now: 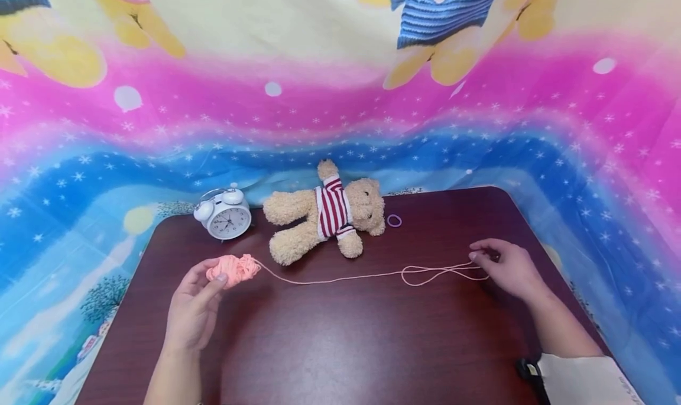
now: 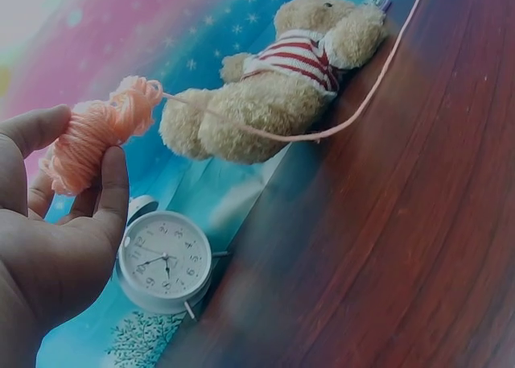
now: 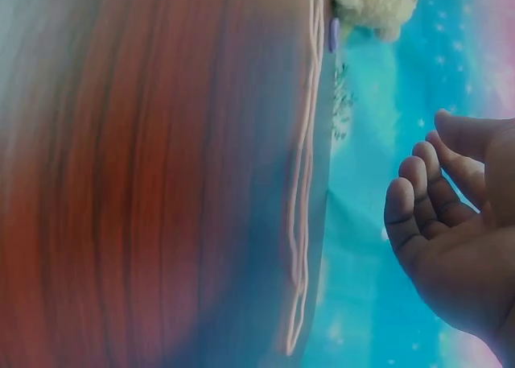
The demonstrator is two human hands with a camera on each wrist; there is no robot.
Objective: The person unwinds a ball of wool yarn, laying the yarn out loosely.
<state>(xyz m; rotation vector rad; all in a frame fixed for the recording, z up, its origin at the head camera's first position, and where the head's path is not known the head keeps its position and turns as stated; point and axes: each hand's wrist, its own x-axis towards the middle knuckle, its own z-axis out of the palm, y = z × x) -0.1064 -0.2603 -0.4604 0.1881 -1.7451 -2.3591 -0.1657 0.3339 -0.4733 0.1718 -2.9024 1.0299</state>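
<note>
Between thumb and fingers, my left hand (image 1: 194, 310) pinches a small peach-pink skein of yarn (image 1: 232, 270). A strand of the yarn (image 1: 340, 279) runs from it to the right, ending in loose loops (image 1: 436, 274) on the table. Over the far end of these loops is my right hand (image 1: 508, 268). In the right wrist view the right hand (image 3: 451, 223) has relaxed, slightly bent fingers with nothing between them, apart from the doubled yarn (image 3: 302, 191). The left wrist view shows the skein (image 2: 100, 134) held near its lower end.
On the dark wooden table (image 1: 330, 346), a teddy bear (image 1: 298, 242) in a striped shirt lies at the back middle. A white alarm clock (image 1: 229, 219) stands to its left. Beside the bear's head lies a purple ring (image 1: 394, 220). A printed cloth (image 1: 330, 115) hangs behind.
</note>
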